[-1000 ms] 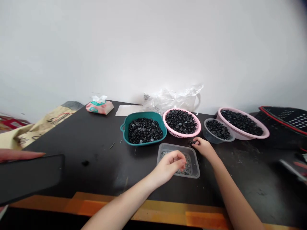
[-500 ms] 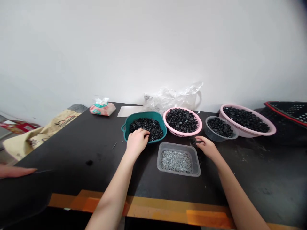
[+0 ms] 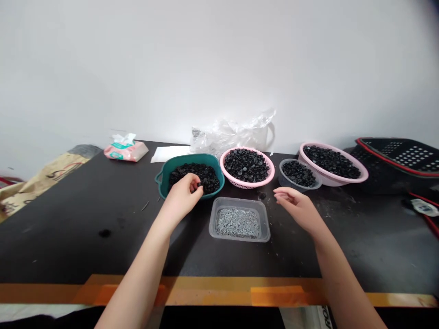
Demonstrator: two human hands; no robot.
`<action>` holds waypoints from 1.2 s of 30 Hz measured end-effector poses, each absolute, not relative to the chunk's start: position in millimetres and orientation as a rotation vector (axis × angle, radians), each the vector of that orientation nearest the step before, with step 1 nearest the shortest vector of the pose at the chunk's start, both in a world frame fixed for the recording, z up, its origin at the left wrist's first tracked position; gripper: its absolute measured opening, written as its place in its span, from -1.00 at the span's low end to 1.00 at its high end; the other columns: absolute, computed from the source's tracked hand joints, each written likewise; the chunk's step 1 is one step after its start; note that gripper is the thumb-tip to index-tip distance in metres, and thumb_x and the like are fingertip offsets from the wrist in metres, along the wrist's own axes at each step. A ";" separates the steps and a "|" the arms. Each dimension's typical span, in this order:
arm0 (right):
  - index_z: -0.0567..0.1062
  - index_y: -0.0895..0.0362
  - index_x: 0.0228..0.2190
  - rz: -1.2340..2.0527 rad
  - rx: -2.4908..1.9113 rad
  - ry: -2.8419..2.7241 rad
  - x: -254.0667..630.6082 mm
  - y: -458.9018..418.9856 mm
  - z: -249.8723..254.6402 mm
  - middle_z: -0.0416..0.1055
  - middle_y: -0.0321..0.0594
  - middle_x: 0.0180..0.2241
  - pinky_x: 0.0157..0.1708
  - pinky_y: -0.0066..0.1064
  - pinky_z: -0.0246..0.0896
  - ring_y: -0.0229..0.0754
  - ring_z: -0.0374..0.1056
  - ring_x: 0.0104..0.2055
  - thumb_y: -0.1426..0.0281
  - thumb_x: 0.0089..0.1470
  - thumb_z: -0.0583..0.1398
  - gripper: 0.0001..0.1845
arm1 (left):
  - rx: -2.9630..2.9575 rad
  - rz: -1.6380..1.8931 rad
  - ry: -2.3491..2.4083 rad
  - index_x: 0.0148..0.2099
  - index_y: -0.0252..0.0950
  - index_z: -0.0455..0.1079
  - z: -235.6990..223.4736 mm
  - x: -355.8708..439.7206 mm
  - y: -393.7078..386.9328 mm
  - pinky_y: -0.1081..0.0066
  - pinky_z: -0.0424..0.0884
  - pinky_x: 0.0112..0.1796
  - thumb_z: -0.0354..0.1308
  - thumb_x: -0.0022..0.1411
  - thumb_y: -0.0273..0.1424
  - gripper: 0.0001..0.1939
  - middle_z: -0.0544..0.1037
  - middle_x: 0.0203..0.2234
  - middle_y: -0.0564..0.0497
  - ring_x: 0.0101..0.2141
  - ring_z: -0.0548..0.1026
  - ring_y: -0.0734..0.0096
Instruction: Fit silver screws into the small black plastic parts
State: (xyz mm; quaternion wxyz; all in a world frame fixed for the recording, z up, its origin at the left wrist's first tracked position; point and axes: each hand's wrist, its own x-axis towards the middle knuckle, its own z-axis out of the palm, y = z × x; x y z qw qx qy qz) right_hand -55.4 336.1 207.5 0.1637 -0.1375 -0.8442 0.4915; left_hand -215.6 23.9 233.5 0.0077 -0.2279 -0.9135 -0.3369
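My left hand [image 3: 181, 195] is at the front rim of a teal plastic basin [image 3: 188, 158] heaped with small black plastic caps [image 3: 206, 176]. Its fingers pinch a black cap. My right hand [image 3: 297, 208] hangs over the dark table with its fingers apart, holding nothing, close to a stray black piece [image 3: 261, 195]. Between my hands sits a clear plastic tray [image 3: 239, 239] of silvery screws [image 3: 237, 223]. Behind it are a pink basket [image 3: 252, 184] and a small clear tub [image 3: 286, 179], with a wide pink basin [image 3: 338, 179] further right, all holding black caps.
A tissue pack [image 3: 126, 151], white paper [image 3: 169, 154] and a crumpled plastic bag [image 3: 233, 137] lie at the back. A black-and-red perforated object [image 3: 399, 155] sits at the right. Orange tape [image 3: 171, 296] runs along the table's front edge.
My left hand has moved from the screw tray to the teal basin. The other person's hand and dark slab at the left are gone from view. My view has shifted slightly.
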 end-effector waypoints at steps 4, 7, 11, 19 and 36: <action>0.59 0.13 -0.18 1.268 -0.097 -2.751 -66.9 288.1 221.0 0.56 -0.14 -0.21 -0.17 -0.33 0.33 -0.14 0.46 -0.20 0.34 0.16 0.16 -0.75 | -1.035 -1.905 -2.638 -0.19 -0.29 0.31 228.9 -186.9 37.4 0.46 0.31 -0.31 0.16 0.22 -0.30 -0.82 0.43 -0.38 0.05 -0.37 0.37 0.45; 0.60 0.16 -0.21 0.976 0.156 -3.048 -81.7 255.1 210.7 0.55 -0.14 -0.21 -0.16 -0.37 0.26 -0.16 0.44 -0.20 0.52 0.14 0.14 -0.75 | -1.079 -2.322 -2.461 -0.15 -0.33 0.35 214.9 -177.2 49.2 0.45 0.30 -0.26 0.20 0.21 -0.32 -0.78 0.47 -0.30 -0.02 -0.31 0.39 0.44; 0.59 0.16 -0.28 0.849 0.158 -3.163 -92.7 238.6 187.1 0.50 -0.17 -0.30 -0.26 -0.38 0.15 -0.16 0.39 -0.28 0.48 0.08 0.24 -0.86 | -0.955 -2.495 -2.325 -0.15 -0.34 0.38 198.6 -173.5 58.2 0.44 0.29 -0.25 0.25 0.20 -0.29 -0.75 0.46 -0.35 -0.01 -0.30 0.40 0.43; 0.55 0.13 -0.39 0.864 0.127 -3.168 -92.7 243.5 176.9 0.45 -0.24 -0.35 -0.30 -0.43 0.05 -0.23 0.33 -0.30 0.51 0.15 0.17 -0.85 | -0.968 -2.681 -2.295 -0.16 -0.35 0.37 188.2 -170.5 63.9 0.46 0.26 -0.24 0.28 0.20 -0.34 -0.76 0.49 -0.31 -0.03 -0.33 0.35 0.47; 0.54 0.15 -0.35 1.148 0.141 -2.974 -90.0 246.0 175.0 0.48 -0.23 -0.37 -0.29 -0.44 0.14 -0.24 0.34 -0.36 0.57 0.13 0.17 -0.85 | -0.998 -2.816 -2.240 -0.14 -0.33 0.39 186.3 -169.3 62.5 0.41 0.32 -0.12 0.28 0.22 -0.37 -0.80 0.55 -0.24 -0.04 -0.22 0.45 0.43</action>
